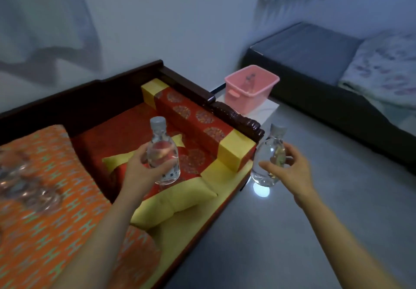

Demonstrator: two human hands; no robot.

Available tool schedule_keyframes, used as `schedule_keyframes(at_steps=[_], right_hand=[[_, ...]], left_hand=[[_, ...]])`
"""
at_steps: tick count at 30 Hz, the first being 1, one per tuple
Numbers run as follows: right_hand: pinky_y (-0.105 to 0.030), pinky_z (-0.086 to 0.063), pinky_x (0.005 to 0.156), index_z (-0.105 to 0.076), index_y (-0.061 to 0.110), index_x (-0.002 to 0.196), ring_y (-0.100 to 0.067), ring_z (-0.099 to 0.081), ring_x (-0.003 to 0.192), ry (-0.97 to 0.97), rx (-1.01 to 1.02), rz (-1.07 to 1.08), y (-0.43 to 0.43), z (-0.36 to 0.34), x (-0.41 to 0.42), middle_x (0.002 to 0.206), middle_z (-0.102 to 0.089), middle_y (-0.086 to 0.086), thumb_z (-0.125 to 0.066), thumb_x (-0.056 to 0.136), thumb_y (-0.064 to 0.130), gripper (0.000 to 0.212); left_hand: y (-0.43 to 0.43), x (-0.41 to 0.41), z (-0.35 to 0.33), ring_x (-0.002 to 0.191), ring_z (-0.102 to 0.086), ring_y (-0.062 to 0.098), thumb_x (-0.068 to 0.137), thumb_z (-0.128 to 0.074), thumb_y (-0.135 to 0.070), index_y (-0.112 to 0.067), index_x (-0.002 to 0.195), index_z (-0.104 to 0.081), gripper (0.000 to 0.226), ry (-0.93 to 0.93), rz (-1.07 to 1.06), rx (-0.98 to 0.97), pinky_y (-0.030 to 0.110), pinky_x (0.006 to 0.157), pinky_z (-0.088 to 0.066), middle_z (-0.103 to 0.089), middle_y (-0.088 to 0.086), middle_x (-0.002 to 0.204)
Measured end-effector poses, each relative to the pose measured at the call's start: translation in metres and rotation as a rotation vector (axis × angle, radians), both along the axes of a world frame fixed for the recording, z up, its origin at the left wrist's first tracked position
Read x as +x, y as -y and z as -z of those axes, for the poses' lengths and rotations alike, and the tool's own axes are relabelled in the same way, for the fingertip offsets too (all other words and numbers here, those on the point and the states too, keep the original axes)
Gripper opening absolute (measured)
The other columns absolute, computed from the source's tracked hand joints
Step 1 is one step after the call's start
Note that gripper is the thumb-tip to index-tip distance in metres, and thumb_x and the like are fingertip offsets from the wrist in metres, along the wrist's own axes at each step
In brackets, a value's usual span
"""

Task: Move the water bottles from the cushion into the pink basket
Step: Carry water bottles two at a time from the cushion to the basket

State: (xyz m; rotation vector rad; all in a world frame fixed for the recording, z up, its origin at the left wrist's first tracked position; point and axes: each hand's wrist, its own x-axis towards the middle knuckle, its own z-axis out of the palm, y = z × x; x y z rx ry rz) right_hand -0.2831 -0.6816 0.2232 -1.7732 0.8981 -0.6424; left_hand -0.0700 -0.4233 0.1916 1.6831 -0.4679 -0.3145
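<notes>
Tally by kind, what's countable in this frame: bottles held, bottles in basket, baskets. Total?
Clear plastic water bottles, held: 2 (left bottle in left hand; right bottle in right hand)
Clear bottle in basket: 1
Pink plastic basket: 1
Total: 4
Not counted: blurred clear plastic on orange patterned cushion, too smeared to tell.

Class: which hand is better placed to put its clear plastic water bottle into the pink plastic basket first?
Right hand: its clear plastic bottle is over the grey floor, past the wooden armrest, nearer the pink plastic basket. The left hand holds its bottle over the red cushion.
</notes>
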Motion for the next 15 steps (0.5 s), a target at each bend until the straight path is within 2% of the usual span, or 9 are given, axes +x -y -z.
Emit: schedule_keyframes(at_steps=[3, 5, 8, 11, 15], right_hand=[[-0.031, -0.053, 0.068, -0.06, 0.033, 0.105, -0.018, -0.062, 0.09, 0.008, 0.036, 0.054, 0.045, -0.001, -0.016, 0.096, -0.067, -0.001, -0.087, 0.06, 0.02, 0.054], [-0.033, -0.055, 0.07, -0.059, 0.038, 0.099, -0.019, -0.062, 0.091, 0.018, 0.046, 0.081, 0.067, 0.0, -0.018, 0.096, -0.067, -0.001, -0.086, 0.059, 0.023, 0.051], [-0.034, -0.055, 0.071, -0.058, 0.04, 0.095, -0.018, -0.061, 0.091, 0.029, 0.05, 0.123, 0.109, 0.003, -0.017, 0.096, -0.066, 0.003, -0.086, 0.059, 0.025, 0.048], [-0.03, -0.051, 0.068, -0.058, 0.042, 0.094, -0.017, -0.061, 0.093, 0.028, 0.035, 0.129, 0.15, 0.006, -0.012, 0.097, -0.064, 0.007, -0.086, 0.057, 0.027, 0.049], [-0.028, -0.052, 0.067, -0.053, 0.049, 0.094, -0.018, -0.06, 0.096, 0.022, 0.025, 0.139, 0.216, 0.007, 0.003, 0.102, -0.059, 0.009, -0.087, 0.06, 0.024, 0.054]], left_hand=[[0.051, -0.01, -0.002, 0.081, -0.066, -0.007, 0.068, -0.084, -0.013, -0.019, 0.117, -0.063, 0.054, -0.031, 0.055, 0.012, 0.007, 0.059, -0.05, -0.069, -0.009, 0.103], [0.075, -0.008, -0.002, 0.082, -0.067, -0.004, 0.066, -0.085, -0.015, -0.024, 0.114, -0.065, 0.052, -0.036, 0.085, 0.025, 0.009, 0.059, -0.051, -0.072, -0.008, 0.099], [0.125, -0.002, 0.0, 0.083, -0.068, -0.002, 0.062, -0.087, -0.025, -0.035, 0.107, -0.066, 0.051, -0.045, 0.119, 0.026, 0.009, 0.058, -0.051, -0.073, -0.017, 0.097], [0.175, 0.008, 0.003, 0.083, -0.068, -0.003, 0.057, -0.087, -0.033, -0.033, 0.108, -0.066, 0.056, -0.063, 0.135, 0.027, 0.01, 0.057, -0.051, -0.071, -0.021, 0.098], [0.261, 0.031, 0.013, 0.083, -0.07, 0.008, 0.06, -0.088, -0.018, -0.031, 0.101, -0.067, 0.048, -0.086, 0.165, 0.021, 0.016, 0.063, -0.053, -0.074, -0.009, 0.092]])
